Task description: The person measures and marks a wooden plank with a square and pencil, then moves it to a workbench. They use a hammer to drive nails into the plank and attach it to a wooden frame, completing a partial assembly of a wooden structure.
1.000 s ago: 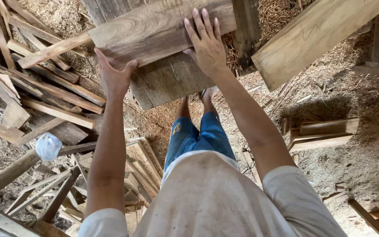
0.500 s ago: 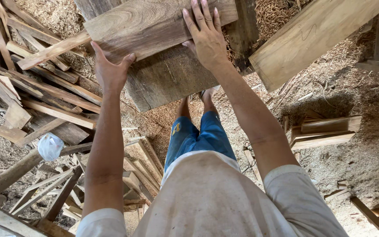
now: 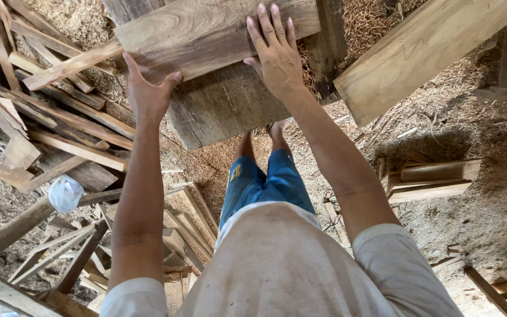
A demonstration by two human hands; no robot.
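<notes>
Down near the body, both arms reach up toward 12 o'clock. Left hand [image 3: 148,94] is cupped against the lower edge of the top plank [image 3: 206,32], thumb hooked over the edge; right hand [image 3: 274,56] lies flat on it, fingers spread. Looks like they're mid-lift or sliding it on the darker plank [image 3: 224,108] underneath, so the next move probably needs a firmer two-sided grip. Top plank's pale brown, rough-sawn, wavy grain. Scrap offcuts [image 3: 60,126] at 9 o'clock, sawdust floor [image 3: 470,223] beyond.
</notes>
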